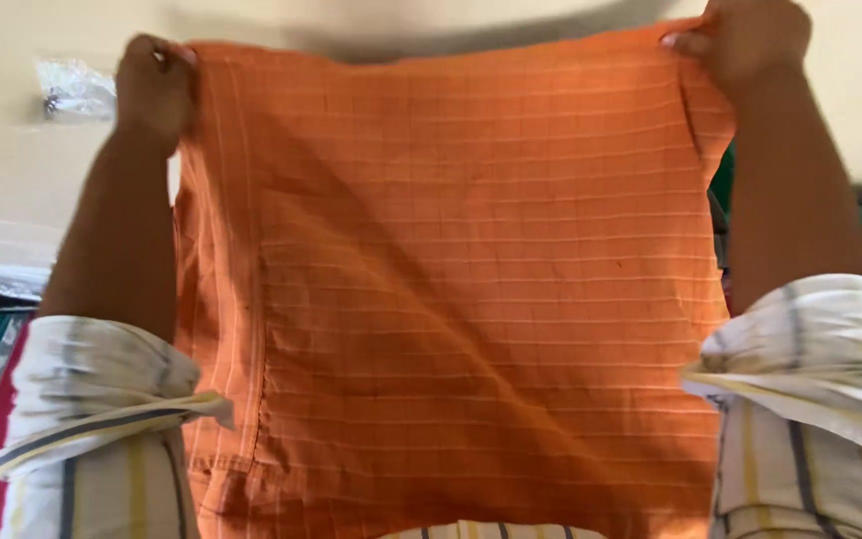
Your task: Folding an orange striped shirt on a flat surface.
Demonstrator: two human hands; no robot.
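In the head view, an orange cloth with a thin pale check pattern is stretched out flat and fills the middle of the frame from top to bottom. The left hand, in the upper left of the frame, is closed around the cloth's top left corner. The right hand, in the upper right, pinches the top right corner between closed fingers. Both forearms rise from rolled-up striped sleeves in the lower corners. A seam and a folded hem run down the cloth's left side towards the bottom of the frame. Behind the cloth is a pale surface, with a crumpled clear plastic wrapper at the upper left, just beside the left hand.
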